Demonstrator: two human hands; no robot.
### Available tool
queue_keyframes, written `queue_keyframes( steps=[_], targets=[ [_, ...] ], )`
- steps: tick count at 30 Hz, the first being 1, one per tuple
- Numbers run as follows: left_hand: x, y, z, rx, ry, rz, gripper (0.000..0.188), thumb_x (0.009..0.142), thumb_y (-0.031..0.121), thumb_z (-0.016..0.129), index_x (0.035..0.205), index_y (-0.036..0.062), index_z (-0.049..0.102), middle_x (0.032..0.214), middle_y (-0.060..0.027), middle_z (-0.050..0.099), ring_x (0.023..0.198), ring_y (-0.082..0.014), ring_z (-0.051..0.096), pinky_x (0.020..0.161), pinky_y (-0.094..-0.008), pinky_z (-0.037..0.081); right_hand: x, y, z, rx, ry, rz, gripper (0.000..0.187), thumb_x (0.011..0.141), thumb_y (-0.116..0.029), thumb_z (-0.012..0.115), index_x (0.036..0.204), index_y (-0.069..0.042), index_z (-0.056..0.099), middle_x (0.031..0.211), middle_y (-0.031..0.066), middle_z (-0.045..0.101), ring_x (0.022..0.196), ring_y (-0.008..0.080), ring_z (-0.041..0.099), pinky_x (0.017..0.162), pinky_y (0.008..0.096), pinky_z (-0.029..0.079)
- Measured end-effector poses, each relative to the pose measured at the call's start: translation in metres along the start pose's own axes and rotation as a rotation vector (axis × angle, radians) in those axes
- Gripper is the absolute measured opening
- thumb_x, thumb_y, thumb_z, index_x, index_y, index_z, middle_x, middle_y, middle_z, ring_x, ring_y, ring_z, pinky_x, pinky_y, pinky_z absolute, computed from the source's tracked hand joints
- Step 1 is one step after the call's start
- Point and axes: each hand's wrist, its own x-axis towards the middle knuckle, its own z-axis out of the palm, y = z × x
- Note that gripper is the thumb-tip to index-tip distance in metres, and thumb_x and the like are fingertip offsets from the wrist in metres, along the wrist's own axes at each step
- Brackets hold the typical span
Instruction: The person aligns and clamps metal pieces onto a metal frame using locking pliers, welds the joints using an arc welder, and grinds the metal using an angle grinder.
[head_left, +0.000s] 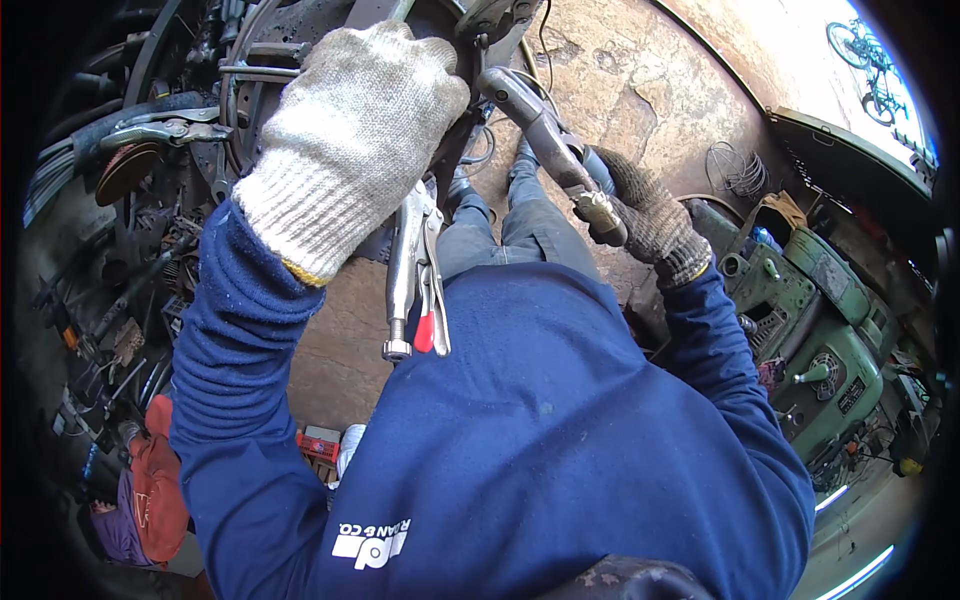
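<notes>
My left hand (345,140), in a light knit glove, is pressed flat on the dark metal part (300,40) at the top; fingers wrap over it, though I can't tell if they actually grip. Locking pliers (415,270) hang just below that hand, jaws clamped up under the glove, handles with the red release lever pointing down toward my blue sweatshirt (520,430). My right hand (645,215), in a dark knit glove, is closed around the rear of a metal angle grinder (545,130); its head sits up against the metal part beside the left glove. Second pair of locking pliers (165,130) clamped at far left. Green machine (810,330) at right, stained concrete floor (640,90) below.
</notes>
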Motion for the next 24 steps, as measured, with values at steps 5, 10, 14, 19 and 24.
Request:
queue_keyframes(
  steps=[5,10,14,19,24],
  targets=[
    [0.002,0.001,-0.004,0.031,0.008,0.029,0.013,0.075,0.006,0.072,0.088,0.0069,0.073,0.095,-0.0093,0.068,0.097,-0.0262,0.067,0.083,-0.0396,0.054,-0.001,0.0,0.0,-0.025,0.014,-0.027,0.074,0.089,-0.037,0.079,0.148,-0.008,0.045,0.1,0.0025,0.064,0.072,0.0063,0.057,0.062,0.0237,0.05],
    [0.0,0.002,-0.003,0.035,0.035,0.026,0.012,0.074,0.006,0.073,0.086,0.0067,0.074,0.093,-0.0094,0.068,0.095,-0.0266,0.067,0.084,-0.0396,0.055,-0.003,-0.012,-0.002,-0.11,0.01,-0.045,0.073,0.089,-0.038,0.078,0.147,-0.007,0.046,0.1,0.0038,0.065,0.073,0.0065,0.058,0.062,0.0241,0.051],
    [0.001,0.001,-0.001,0.039,0.035,0.03,0.011,0.075,0.006,0.073,0.086,0.0066,0.074,0.093,-0.0098,0.068,0.095,-0.0268,0.067,0.084,-0.0396,0.055,-0.004,-0.015,-0.003,-0.159,0.029,-0.041,0.072,0.089,-0.038,0.078,0.146,-0.006,0.047,0.099,0.0058,0.066,0.074,0.0077,0.06,0.064,0.0255,0.052],
    [0.0,0.002,-0.004,0.03,-0.024,0.006,0.016,0.076,0.006,0.073,0.092,0.0074,0.073,0.096,-0.0101,0.068,0.097,-0.027,0.067,0.085,-0.0403,0.054,-0.005,-0.019,-0.003,-0.267,0.039,-0.061,0.069,0.089,-0.036,0.077,0.144,-0.005,0.049,0.106,0.0098,0.067,0.082,0.0116,0.064,0.072,0.0283,0.055],
    [-0.001,0.002,-0.002,-0.056,-0.057,-0.091,0.02,0.078,0.008,0.071,0.098,0.0076,0.069,0.105,-0.0114,0.066,0.103,-0.0297,0.064,0.088,-0.0442,0.05,-0.005,-0.018,-0.004,-0.377,0.057,-0.115,0.073,0.089,-0.046,0.073,0.145,-0.007,0.048,0.12,0.0178,0.067,0.107,0.0256,0.067,0.091,0.0377,0.054]
  ],
)
